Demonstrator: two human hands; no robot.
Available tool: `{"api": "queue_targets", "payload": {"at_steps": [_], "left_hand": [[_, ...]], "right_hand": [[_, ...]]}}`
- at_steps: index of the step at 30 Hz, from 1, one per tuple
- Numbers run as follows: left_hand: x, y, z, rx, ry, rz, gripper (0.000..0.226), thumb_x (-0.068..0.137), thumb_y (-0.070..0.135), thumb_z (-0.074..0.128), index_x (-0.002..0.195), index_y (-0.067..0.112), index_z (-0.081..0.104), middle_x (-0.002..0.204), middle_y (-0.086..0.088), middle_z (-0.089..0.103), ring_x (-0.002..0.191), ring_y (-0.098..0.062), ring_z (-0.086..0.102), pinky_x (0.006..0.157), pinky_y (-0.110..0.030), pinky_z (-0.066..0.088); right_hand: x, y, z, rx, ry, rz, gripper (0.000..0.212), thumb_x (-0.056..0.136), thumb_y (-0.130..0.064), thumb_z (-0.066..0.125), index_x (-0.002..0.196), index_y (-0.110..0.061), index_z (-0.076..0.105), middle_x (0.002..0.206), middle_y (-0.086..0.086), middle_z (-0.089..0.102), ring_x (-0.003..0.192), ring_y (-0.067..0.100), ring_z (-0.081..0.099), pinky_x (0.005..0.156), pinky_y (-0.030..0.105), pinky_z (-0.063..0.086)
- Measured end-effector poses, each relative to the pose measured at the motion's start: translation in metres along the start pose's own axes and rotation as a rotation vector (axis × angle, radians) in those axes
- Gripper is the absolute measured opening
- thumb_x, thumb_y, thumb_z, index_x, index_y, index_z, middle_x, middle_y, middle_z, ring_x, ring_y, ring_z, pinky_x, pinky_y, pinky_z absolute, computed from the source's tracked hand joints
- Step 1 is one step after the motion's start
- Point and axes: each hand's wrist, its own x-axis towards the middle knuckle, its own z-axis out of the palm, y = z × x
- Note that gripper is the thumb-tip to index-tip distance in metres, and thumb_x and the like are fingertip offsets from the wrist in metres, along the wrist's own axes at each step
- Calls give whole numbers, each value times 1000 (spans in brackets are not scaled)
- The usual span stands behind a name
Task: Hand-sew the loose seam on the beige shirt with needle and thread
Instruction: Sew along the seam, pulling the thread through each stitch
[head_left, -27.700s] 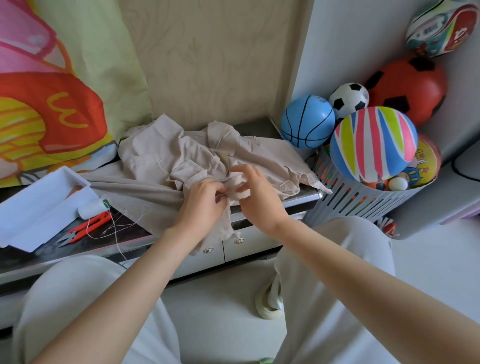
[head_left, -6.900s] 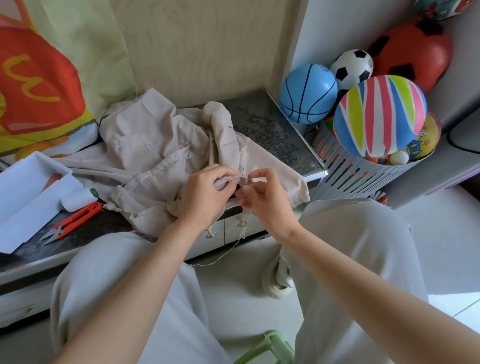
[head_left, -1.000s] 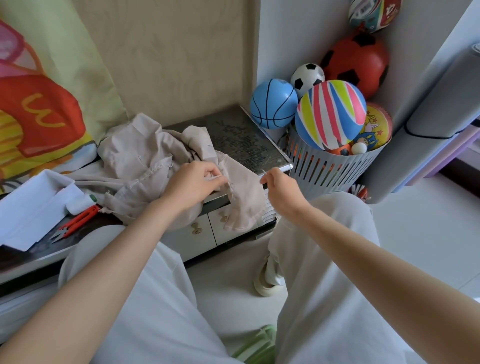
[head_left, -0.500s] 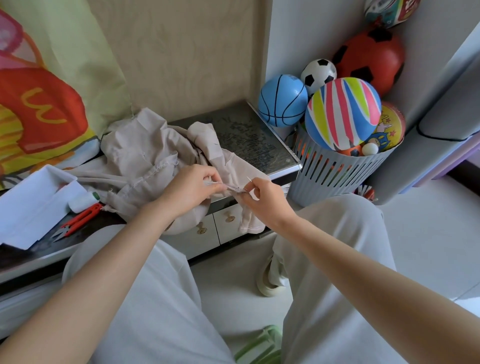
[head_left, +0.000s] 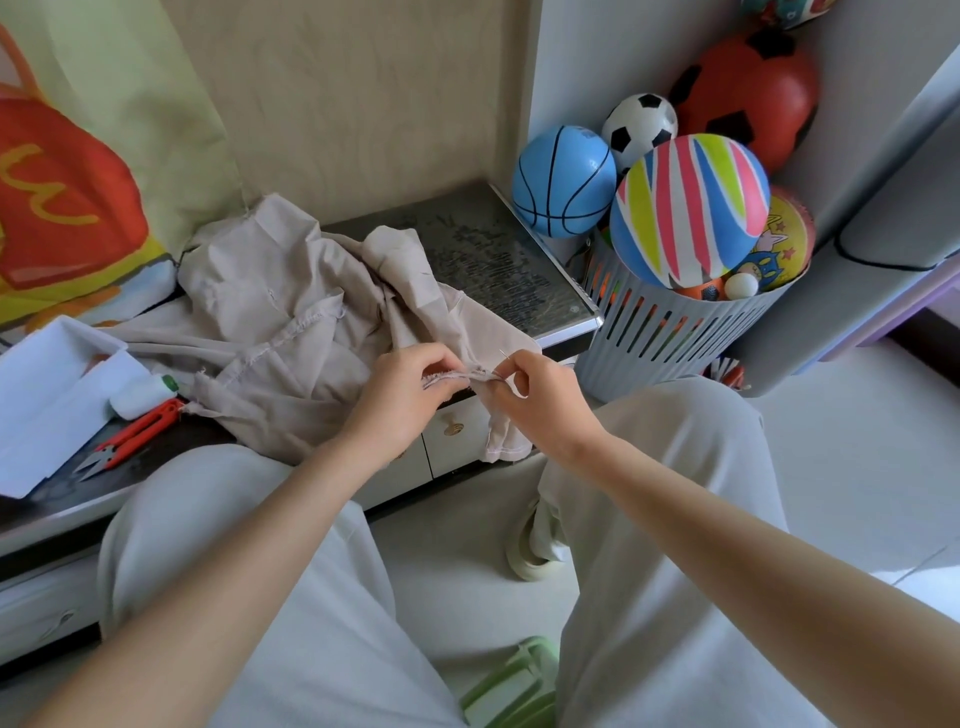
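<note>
Two-handed at the beige shirt (head_left: 291, 332): crumpled in a heap on the dark cabinet top (head_left: 498, 265), one corner hanging over the front edge. Pale, creased cloth, with frayed raw edges and lines of light stitching. Pinched by the left hand (head_left: 400, 400) at the frayed seam (head_left: 452, 375), just above the cabinet edge. Pinched in the right hand (head_left: 540, 400), fingers curled: a thin needle (head_left: 503, 356), one end sticking up, right at that seam. Further left, white spool (head_left: 137, 397) beside red snips (head_left: 130, 436).
</note>
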Motion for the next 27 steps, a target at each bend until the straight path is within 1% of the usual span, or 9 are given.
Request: {"api": "queue_targets", "payload": {"at_steps": [2,5,8,13,17,20,23,25,27], "left_hand": [[-1,1,1,-101,-28,-29,15,83,15,71,75,26,64,70,2,66,62,-2,53,60,-17,40],[0,-6,-1,-131,-31,-44,18,84,15,70,76,30,64,79,0,70,74,-13,61,72,-27,46],[2,-11,-4,-99,-47,-26,26,83,11,70,76,35,63,82,9,70,83,-8,63,79,-21,45],[1,-20,-2,-70,-78,1,26,82,12,72,78,36,64,83,13,69,81,-1,61,77,-16,44],[1,-30,1,-41,-73,24,20,82,12,73,79,31,66,82,12,69,80,-1,60,75,-16,44],[0,-35,1,-20,-82,28,21,83,14,72,78,33,64,78,20,67,78,3,59,75,-14,44],[0,-38,-1,-24,-98,18,20,83,16,72,77,33,63,74,22,66,73,5,58,72,-12,43],[1,-39,-3,-37,-116,17,18,83,17,72,77,32,63,74,18,67,72,4,57,71,-13,44],[1,-38,-5,-53,-131,20,21,83,18,72,76,35,62,73,22,66,72,4,57,71,-13,44]], "right_hand": [[1,2,0,1,-3,9,15,91,-22,59,92,-8,63,58,-9,36,51,8,34,52,15,34],[3,4,1,-2,-18,26,14,91,-20,59,93,-7,63,58,-9,37,50,7,35,51,13,35],[4,8,4,-14,-30,39,12,90,-19,60,93,-8,63,58,-9,38,51,7,36,51,13,34],[5,16,11,-40,-56,45,11,90,-19,61,91,-8,64,56,-9,40,50,6,37,51,14,33],[5,20,15,-51,-85,38,14,89,-19,63,92,-6,64,57,-9,40,51,6,36,51,15,32],[4,18,14,-65,-130,27,24,91,-25,61,105,-6,57,71,-9,42,61,5,40,59,14,31],[1,15,11,-18,-142,16,35,98,-27,45,126,-7,39,102,-4,41,91,9,40,80,14,27],[0,16,9,-13,-118,-23,30,101,-17,33,128,-6,42,114,1,44,106,10,41,87,12,26],[1,18,10,-81,-102,-71,37,98,-2,29,129,-7,49,109,1,45,100,11,43,83,7,26]]}}
